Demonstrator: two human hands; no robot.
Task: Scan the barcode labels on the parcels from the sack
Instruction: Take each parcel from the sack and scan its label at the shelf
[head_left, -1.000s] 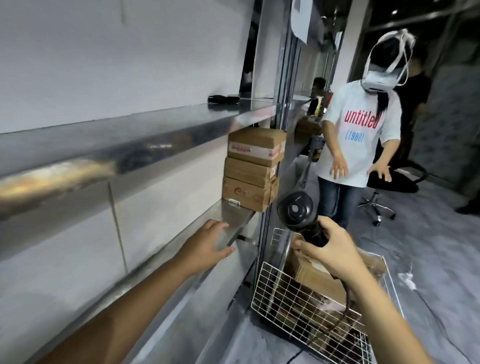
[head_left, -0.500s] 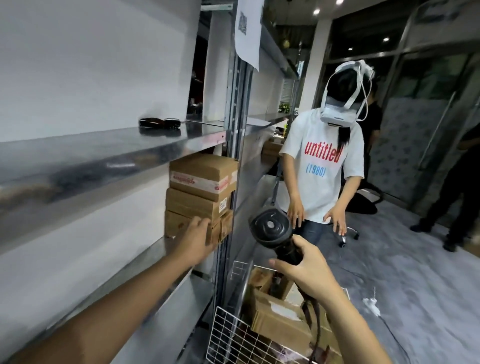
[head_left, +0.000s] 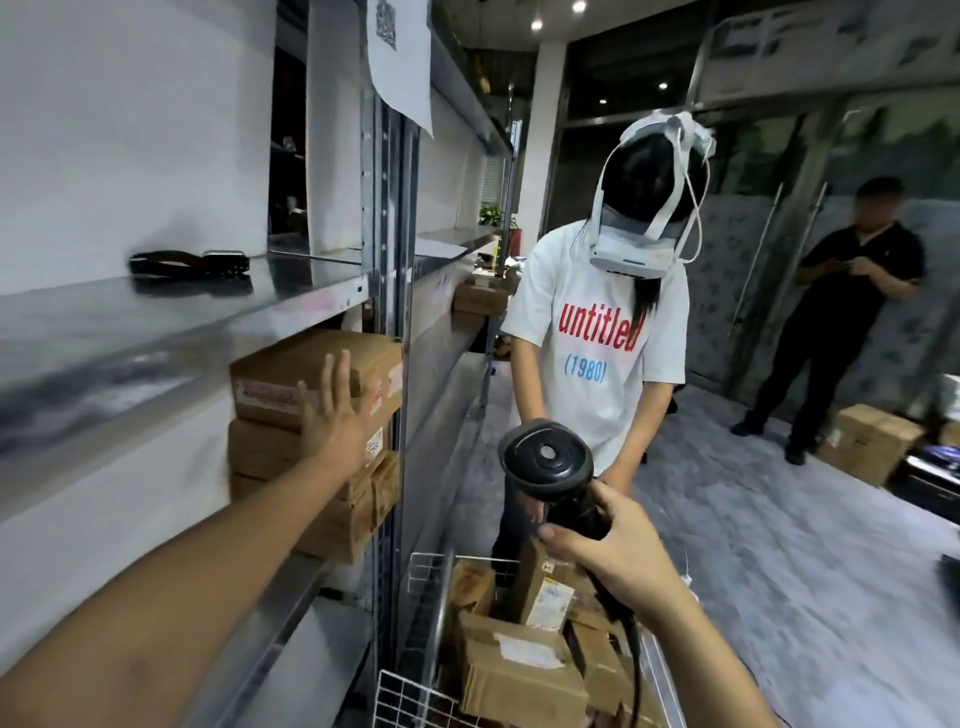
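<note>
Left hand up the stack

My left hand (head_left: 337, 415) has climbed from the bottom box to lie flat-fingered against the top box (head_left: 317, 376), the scanner (head_left: 548, 465) raised slightly.

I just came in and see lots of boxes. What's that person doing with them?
The person is working through parcels. Their right hand grips a black scanner above a wire basket full of cardboard boxes. Their left hand is flat, fingers straight, against a stack of boxes on the metal shelf. The scanner faces away from that stack.
</note>
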